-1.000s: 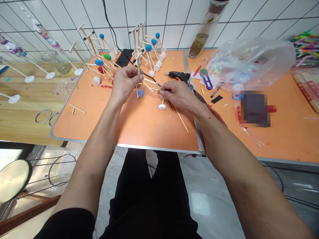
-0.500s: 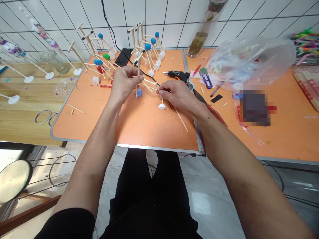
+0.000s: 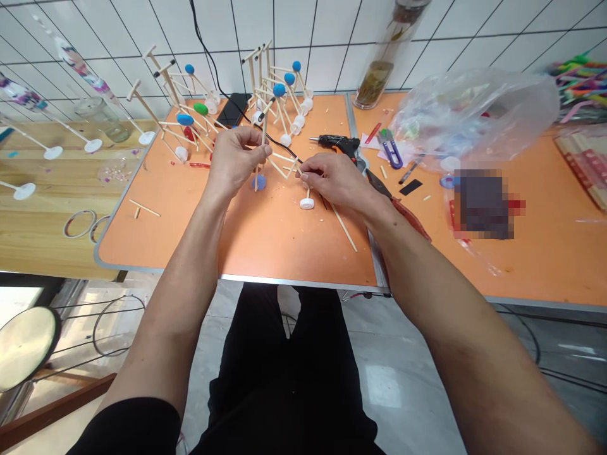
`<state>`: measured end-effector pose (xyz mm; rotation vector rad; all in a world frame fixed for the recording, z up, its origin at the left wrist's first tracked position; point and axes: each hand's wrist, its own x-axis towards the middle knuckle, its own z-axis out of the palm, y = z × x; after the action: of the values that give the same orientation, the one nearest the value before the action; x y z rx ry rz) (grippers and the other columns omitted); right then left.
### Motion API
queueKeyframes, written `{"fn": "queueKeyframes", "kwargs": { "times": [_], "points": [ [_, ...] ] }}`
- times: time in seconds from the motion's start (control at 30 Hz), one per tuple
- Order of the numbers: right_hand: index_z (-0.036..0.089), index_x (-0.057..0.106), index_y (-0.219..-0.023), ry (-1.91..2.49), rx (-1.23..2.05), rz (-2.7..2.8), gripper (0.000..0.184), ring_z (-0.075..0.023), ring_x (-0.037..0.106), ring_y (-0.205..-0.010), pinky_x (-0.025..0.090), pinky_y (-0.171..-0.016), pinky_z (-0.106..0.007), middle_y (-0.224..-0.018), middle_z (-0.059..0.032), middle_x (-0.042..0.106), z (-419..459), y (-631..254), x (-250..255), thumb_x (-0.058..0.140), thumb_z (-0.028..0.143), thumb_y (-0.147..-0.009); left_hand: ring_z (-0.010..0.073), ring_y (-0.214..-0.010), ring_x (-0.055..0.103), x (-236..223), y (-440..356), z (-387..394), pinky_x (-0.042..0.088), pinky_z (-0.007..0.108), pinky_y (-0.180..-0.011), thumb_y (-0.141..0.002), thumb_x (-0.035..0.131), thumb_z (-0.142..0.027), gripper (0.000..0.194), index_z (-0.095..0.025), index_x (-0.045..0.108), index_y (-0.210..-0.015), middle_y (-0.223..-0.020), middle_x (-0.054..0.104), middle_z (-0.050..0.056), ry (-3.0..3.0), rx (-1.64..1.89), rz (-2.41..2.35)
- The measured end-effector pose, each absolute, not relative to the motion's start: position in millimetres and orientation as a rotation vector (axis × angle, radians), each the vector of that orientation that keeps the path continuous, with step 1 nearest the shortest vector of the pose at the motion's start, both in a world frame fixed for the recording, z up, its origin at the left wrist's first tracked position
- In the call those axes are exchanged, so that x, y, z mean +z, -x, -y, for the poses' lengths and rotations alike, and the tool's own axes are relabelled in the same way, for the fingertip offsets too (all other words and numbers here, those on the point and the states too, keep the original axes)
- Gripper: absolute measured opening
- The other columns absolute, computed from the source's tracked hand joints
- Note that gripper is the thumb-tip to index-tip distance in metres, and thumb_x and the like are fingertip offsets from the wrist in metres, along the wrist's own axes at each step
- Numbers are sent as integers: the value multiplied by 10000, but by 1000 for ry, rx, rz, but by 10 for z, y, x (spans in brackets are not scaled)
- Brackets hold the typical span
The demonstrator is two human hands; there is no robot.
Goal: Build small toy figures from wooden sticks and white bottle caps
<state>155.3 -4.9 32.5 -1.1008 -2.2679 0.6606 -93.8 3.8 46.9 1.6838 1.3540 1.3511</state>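
Near edge of orange table [image 3: 294,262]: bare surface, then a thin stick [image 3: 345,230] running up toward the right hand [image 3: 329,178]; its far end is lost at the hand. Just below that hand's fingertips is a white wheel [image 3: 306,203] on a short stick; contact with the tabletop cannot be judged.

Stick frame [image 3: 279,169] spans the space between both hands. Right hand: thumb and forefinger pinched together at the frame's right end, exact contact partly hidden. Left hand [image 3: 240,159]: thumb and fingertips closed on the frame's upright stick, which projects above and below the pinch. Blue disc [image 3: 258,183] sits under the left fingertips, beside the upright's lower end; whether joined, cannot tell.

Beyond the right hand: glue gun [image 3: 337,144], nozzle pointing left; red-handled pliers [image 3: 410,218] partly behind the forearm. Farther back: more stick frames with blue balls [image 3: 279,90], a black phone [image 3: 232,110] between the groups, then white tiled wall [image 3: 303,25].
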Motion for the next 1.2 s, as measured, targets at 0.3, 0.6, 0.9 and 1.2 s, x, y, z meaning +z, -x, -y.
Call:
{"fn": "queueKeyframes", "kwargs": {
  "times": [0.3, 0.6, 0.9, 1.2],
  "points": [
    [231, 724, -864, 1077, 622, 2272, 200, -285, 658, -937, 430, -850, -419, -949, -91, 767, 0, -1557, 267, 613, 300, -1016, 157, -678, 684, 539, 907, 17, 544, 262, -570, -803, 762, -124, 116, -209, 690, -770, -760, 732, 19, -1678, 1327, -1406],
    [241, 665, -817, 1104, 569, 2316, 222, -287, 624, -935, 400, -850, -419, -929, -88, 733, 15, -1551, 287, 603, 271, -1028, 166, -682, 685, 554, 918, 29, 542, 276, -576, -789, 767, -131, 115, -212, 689, -762, -766, 738, 26, -1669, 1315, -1407],
    [243, 628, -777, 1115, 530, 2323, 236, -285, 612, -909, 392, -852, -433, -898, -84, 700, -3, -1559, 259, 601, 248, -1011, 163, -677, 677, 544, 907, 24, 528, 266, -558, -771, 762, -129, 112, -209, 685, -753, -764, 730, 20, -1680, 1321, -1417],
    [246, 651, -793, 1108, 501, 2322, 231, -296, 629, -932, 419, -871, -440, -930, -95, 737, -15, -1550, 240, 607, 268, -1020, 165, -673, 685, 540, 916, 15, 548, 279, -582, -773, 762, -136, 115, -213, 677, -759, -752, 729, 21, -1662, 1317, -1425]
  ]
}}
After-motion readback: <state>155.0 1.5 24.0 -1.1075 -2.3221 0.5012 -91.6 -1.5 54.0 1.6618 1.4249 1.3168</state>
